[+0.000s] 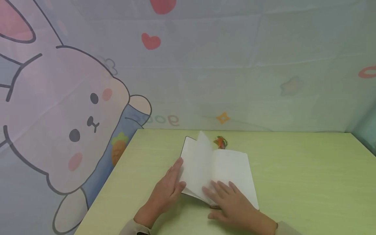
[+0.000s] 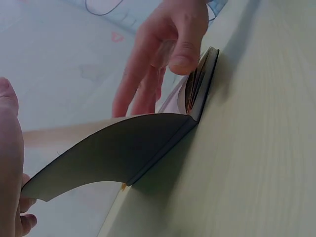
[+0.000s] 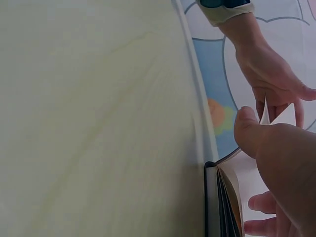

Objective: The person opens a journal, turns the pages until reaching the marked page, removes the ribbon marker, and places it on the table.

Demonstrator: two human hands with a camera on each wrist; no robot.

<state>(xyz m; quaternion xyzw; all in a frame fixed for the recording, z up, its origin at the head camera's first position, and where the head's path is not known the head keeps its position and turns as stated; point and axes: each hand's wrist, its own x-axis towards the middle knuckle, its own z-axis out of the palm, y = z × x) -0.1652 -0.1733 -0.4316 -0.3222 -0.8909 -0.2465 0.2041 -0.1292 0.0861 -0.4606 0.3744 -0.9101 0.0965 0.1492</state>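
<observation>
A notebook (image 1: pixel 235 169) with blank white pages and a dark cover lies spread on the table, its left side raised and bowed. My left hand (image 1: pixel 165 191) holds that side at its outer edge, thumb over the page. In the left wrist view, the dark outside of the cover (image 2: pixel 118 148) curves up toward the left fingers (image 2: pixel 28 222). My right hand (image 1: pixel 235 204) lies spread over the lower part near the fold, slightly blurred, its thumb off the bottom edge. A loose page (image 1: pixel 204 153) stands up left of the fold.
A multicoloured tassel (image 1: pixel 221 142) lies past the notebook's top edge. The pale yellow-green table (image 1: pixel 308 182) extends widely to the right. Behind it hangs a cloth (image 1: pixel 223 52) printed with a rabbit, hearts and stars.
</observation>
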